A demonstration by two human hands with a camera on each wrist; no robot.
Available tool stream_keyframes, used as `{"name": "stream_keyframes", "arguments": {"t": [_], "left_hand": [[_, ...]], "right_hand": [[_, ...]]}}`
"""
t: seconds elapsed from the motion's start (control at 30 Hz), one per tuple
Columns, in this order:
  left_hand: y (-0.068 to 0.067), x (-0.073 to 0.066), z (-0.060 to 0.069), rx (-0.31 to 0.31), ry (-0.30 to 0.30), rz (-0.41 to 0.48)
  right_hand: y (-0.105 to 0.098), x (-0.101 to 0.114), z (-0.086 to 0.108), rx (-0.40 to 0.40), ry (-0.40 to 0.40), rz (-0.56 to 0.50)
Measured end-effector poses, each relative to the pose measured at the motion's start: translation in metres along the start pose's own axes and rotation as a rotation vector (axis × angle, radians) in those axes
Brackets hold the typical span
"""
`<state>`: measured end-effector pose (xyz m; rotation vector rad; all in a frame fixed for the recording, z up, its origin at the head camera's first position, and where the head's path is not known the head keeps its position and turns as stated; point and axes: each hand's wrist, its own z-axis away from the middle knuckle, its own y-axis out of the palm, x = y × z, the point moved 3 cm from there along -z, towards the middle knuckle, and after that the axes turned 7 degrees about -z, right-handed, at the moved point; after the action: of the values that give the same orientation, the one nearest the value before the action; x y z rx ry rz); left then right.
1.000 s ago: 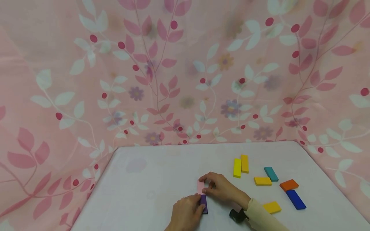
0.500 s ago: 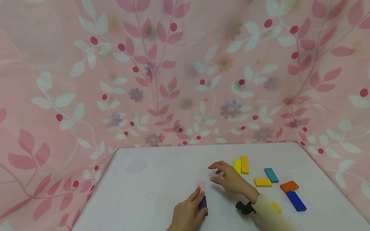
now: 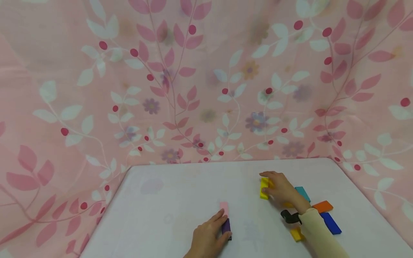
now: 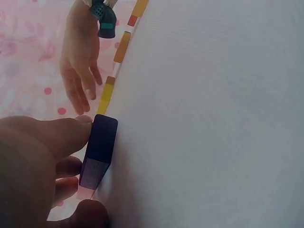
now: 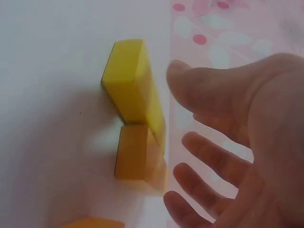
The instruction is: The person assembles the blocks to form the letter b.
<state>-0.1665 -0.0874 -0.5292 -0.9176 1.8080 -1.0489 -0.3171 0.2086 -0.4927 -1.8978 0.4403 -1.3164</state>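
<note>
In the head view my left hand (image 3: 207, 236) rests over a purple block (image 3: 226, 226) and a pink block (image 3: 224, 205), which lie end to end. The left wrist view shows its thumb at the near end of the purple block, fingers along the side. My right hand (image 3: 283, 188) reaches above a bright yellow block (image 3: 263, 192). In the right wrist view its thumb and fingers are spread, apart from the yellow block (image 5: 126, 64) and the amber block (image 5: 133, 152) touching it. The hand covers most of the amber block in the head view.
A teal block (image 3: 302, 193), an orange block (image 3: 323, 206) and a blue block (image 3: 330, 223) lie to the right on the white table (image 3: 161, 200). Another yellow block (image 3: 296, 234) is partly under the right sleeve. A floral cloth (image 3: 206, 89) hangs behind the table.
My right hand has left the pink block and moved right and away to the yellow block. My left fingers have straightened and shifted forward over where the purple and pink blocks meet.
</note>
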Motion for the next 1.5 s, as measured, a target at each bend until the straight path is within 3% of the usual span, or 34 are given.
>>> {"name": "stream_keyframes", "arguments": {"t": [0.17,0.33,0.57,0.87,1.2,1.5], "left_hand": [[0.001,0.003,0.0,0.006,0.008,0.017],[0.001,0.003,-0.001,0.024,0.023,0.038],[0.002,0.003,0.0,0.057,-0.001,0.05],[-0.001,0.004,0.0,0.075,-0.013,0.08],[0.003,0.01,0.003,0.11,-0.06,0.062],[0.0,0.005,-0.002,0.12,-0.045,0.09]], "right_hand": [[0.003,-0.008,0.001,0.076,0.048,0.005],[0.001,-0.01,0.002,0.073,0.043,0.02],[-0.004,-0.011,0.005,0.054,0.018,0.046],[-0.002,-0.006,0.008,0.108,0.047,0.05],[0.019,0.0,0.001,0.07,-0.031,0.089],[0.025,-0.001,-0.012,0.058,-0.089,0.113]]}}
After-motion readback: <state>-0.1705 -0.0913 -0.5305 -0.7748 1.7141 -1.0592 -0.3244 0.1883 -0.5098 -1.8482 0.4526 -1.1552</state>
